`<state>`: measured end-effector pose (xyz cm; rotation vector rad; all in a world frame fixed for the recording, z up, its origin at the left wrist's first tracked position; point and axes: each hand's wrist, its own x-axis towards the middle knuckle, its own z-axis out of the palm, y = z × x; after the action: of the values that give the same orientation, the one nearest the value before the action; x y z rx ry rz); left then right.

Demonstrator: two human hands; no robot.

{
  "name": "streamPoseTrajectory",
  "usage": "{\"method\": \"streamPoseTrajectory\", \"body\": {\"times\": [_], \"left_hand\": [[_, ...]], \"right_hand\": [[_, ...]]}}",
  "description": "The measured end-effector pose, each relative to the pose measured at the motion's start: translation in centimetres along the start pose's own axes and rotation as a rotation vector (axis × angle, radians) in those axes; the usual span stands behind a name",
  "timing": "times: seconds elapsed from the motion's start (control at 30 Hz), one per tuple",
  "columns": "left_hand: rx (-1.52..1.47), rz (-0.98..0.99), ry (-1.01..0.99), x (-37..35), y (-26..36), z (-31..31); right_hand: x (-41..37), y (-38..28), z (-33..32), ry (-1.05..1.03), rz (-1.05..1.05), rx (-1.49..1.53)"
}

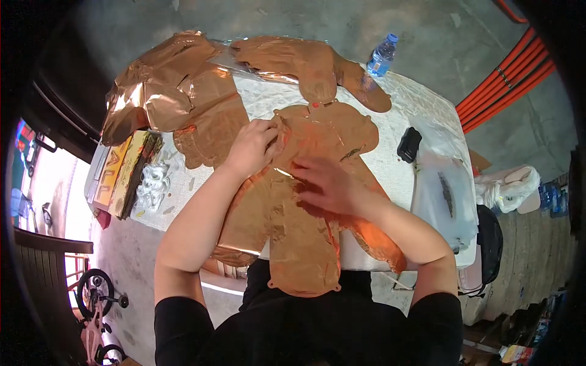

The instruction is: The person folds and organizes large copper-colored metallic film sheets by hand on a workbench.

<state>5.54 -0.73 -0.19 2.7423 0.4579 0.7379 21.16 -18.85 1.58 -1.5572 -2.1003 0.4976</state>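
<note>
A flat, copper-coloured foil balloon (304,244) with rounded lobes and small tabs lies in front of me, its lower lobe hanging past the near table edge. My left hand (251,146) has its fingers curled onto the upper left edge of this foil, pinching it. Over the middle of the balloon is my right hand (329,186), fingers spread and slightly blurred by motion. More copper foil (165,91) lies crumpled at the far left, and another flat foil piece (287,55) stretches along the back of the table.
A water bottle (381,58) stands at the back of the white-covered table (390,177). To the right are a black object (409,145) and clear plastic bags (445,195). Boxes (125,177) and a clear plastic bundle (152,186) sit left. Orange pipes (506,79) run beyond the table.
</note>
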Motion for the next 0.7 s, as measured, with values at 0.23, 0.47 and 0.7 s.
{"method": "streamPoseTrajectory", "body": {"times": [0.23,0.47,0.7], "left_hand": [[-0.004,0.015,0.033,0.0,0.0,0.2],[-0.040,-0.013,0.020,0.1,0.2,-0.1],[-0.030,-0.013,0.001,0.1,0.4,-0.2]], "right_hand": [[-1.6,-1.4,1.6,-0.046,-0.065,-0.282],[-7.2,-4.4,-0.9,-0.132,0.220,-0.401],[-11.0,-7.2,-1.6,-0.111,0.300,-0.451]]}}
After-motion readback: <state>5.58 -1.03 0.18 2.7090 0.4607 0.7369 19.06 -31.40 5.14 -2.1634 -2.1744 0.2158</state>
